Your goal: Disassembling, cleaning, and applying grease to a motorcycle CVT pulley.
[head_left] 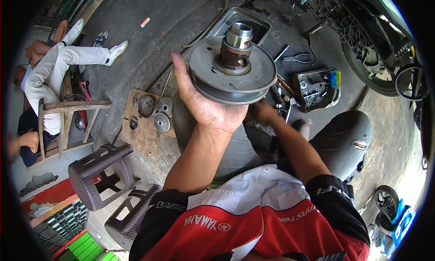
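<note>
A: Where's the part?
B: Clock centre: grey metal disc pulley with rust-stained collar [233, 62], resting on the left hand [217, 110]. Palm under it, thumb spread up its rim, other fingers mostly hidden.
A: Right hand [266, 114]?
B: 5 o'clock, low beside the tools. Fingers shadowed, can't tell if it grips anything.
A: Surroundings?
B: 12: grey rectangular metal tray [267, 27], partly blocked by the pulley. 3: steel pliers [297, 58], open dark box of sockets [324, 105], black-tyred motorcycle wheel [370, 62] beyond. 8: brown flat board [140, 144] bearing grey metal discs [161, 122]; farther out, dark brown woven-look stools [84, 176]. 9: seated person in white trousers [56, 73], well apart.
</note>
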{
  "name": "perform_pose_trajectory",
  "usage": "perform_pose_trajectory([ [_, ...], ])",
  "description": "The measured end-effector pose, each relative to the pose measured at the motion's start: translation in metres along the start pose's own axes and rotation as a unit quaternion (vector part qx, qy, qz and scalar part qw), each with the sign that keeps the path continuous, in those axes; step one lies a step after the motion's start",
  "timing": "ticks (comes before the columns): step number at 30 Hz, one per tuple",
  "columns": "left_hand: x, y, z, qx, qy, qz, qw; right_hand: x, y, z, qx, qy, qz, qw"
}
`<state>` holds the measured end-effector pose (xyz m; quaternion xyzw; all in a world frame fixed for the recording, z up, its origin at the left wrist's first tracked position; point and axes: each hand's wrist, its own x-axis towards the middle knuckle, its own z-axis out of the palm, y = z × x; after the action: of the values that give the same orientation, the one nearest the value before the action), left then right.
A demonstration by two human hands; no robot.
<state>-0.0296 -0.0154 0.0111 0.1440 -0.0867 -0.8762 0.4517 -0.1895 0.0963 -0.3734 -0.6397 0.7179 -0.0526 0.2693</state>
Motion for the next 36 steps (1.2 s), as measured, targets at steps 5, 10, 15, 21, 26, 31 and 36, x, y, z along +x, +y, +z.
perform_pose_trajectory([
  [5,-0.008,0.007,-0.005,0.020,-0.007,0.001,1.000,-0.021,-0.039,0.019,-0.115,-0.083,-0.040,0.989],
  [10,-0.013,0.012,-0.013,0.053,0.037,0.050,0.997,-0.006,-0.051,-0.019,-0.067,0.012,-0.051,0.996],
  [15,-0.013,0.011,-0.015,0.057,0.034,0.074,0.995,-0.001,-0.062,-0.019,-0.046,-0.031,0.009,0.998],
  [21,-0.016,0.019,-0.017,0.086,0.007,0.047,0.995,-0.017,-0.060,-0.004,-0.035,-0.014,-0.039,0.998],
  [26,-0.017,0.021,-0.012,0.088,0.008,0.097,0.991,-0.014,-0.054,-0.027,-0.039,-0.002,0.029,0.999],
  [31,-0.019,0.021,-0.011,0.080,0.018,0.125,0.989,-0.009,-0.051,-0.060,-0.014,-0.050,0.119,0.992],
  [36,-0.014,0.022,-0.011,0.080,0.011,0.115,0.990,-0.012,-0.023,-0.062,0.055,-0.005,0.160,0.986],
])
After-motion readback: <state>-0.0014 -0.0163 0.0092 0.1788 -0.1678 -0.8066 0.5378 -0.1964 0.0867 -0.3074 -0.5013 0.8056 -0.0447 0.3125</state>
